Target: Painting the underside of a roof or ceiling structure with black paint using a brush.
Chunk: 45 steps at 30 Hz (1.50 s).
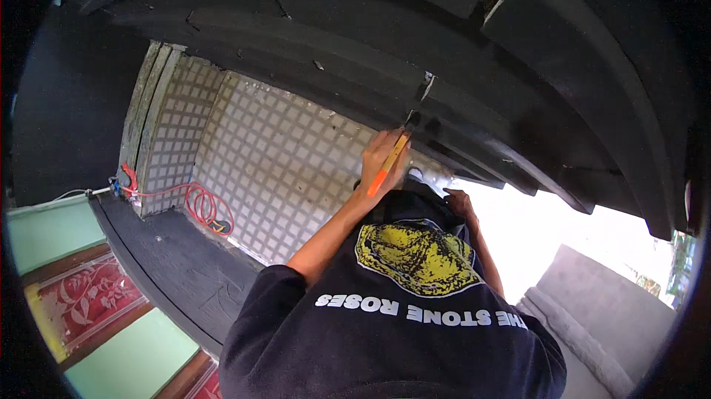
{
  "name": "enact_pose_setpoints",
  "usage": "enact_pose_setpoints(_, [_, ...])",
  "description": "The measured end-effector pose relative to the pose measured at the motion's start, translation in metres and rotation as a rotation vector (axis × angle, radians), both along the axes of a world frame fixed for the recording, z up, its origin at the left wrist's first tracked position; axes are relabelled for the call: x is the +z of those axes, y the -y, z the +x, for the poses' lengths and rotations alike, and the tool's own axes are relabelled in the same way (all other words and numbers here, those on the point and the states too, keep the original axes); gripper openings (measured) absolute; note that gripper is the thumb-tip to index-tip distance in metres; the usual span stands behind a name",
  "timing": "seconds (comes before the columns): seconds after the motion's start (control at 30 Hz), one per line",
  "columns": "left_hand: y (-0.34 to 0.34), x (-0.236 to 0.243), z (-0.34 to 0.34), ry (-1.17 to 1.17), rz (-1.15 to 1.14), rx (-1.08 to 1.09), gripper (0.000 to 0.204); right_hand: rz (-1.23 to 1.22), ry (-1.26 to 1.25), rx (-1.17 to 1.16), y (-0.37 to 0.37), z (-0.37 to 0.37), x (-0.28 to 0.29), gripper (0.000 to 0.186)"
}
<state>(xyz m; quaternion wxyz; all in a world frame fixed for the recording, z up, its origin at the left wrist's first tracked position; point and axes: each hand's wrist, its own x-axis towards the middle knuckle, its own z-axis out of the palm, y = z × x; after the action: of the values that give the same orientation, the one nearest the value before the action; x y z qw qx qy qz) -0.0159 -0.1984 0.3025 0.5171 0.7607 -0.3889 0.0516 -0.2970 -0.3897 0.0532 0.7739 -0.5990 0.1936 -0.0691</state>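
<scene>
My left hand (381,156) is closed round a paintbrush (390,164) with an orange handle, raised in front of me. Its dark tip reaches the black slatted panel (355,65) overhead, close to a pale unpainted gap (427,86) between boards. Lower down, beside my shirt front, my right hand (459,204) has its fingers curled. A dark shape with a pale edge (416,174) lies near those fingers; what the hand holds is mostly hidden by my black T-shirt (400,332).
A checked tiled wall (259,154) stands behind a dark ledge (185,258). A red cable (194,203) coils at its corner. Green and red panels (133,354) lie at lower left. A grey slab (600,295) is at lower right, beside bright daylight.
</scene>
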Motion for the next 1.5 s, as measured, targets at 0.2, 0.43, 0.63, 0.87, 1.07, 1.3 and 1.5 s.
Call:
enact_pose_setpoints(0.2, [0.031, 0.036, -0.005, -0.072, -0.238, 0.083, 0.022, -0.623, -0.717, 0.151, -0.009, -0.040, -0.008, 0.034])
enact_pose_setpoints(0.43, [0.094, 0.002, -0.038, -0.153, -0.272, -0.156, 0.026, -0.531, -0.766, -0.139, -0.080, -0.123, -0.001, 0.035])
enact_pose_setpoints(0.63, [0.120, -0.027, -0.059, 0.065, -0.139, -0.496, 0.020, -0.125, -0.540, -0.376, -0.095, -0.163, -0.015, 0.037])
enact_pose_setpoints(0.87, [0.080, -0.011, 0.026, 0.057, -0.103, -0.140, 0.020, -0.123, -0.552, -0.319, -0.097, -0.145, -0.017, 0.038])
enact_pose_setpoints(1.07, [0.043, 0.025, 0.019, -0.026, -0.220, 0.107, 0.021, -0.152, -0.555, -0.309, -0.084, -0.146, -0.015, 0.039])
enact_pose_setpoints(1.3, [0.104, 0.020, -0.029, 0.099, -0.197, -0.031, 0.021, -0.178, -0.571, -0.305, -0.073, -0.143, -0.009, 0.040])
enact_pose_setpoints(1.5, [0.127, 0.031, -0.083, -0.048, -0.185, -0.354, 0.022, -0.198, -0.603, -0.278, -0.062, -0.157, -0.019, 0.041])
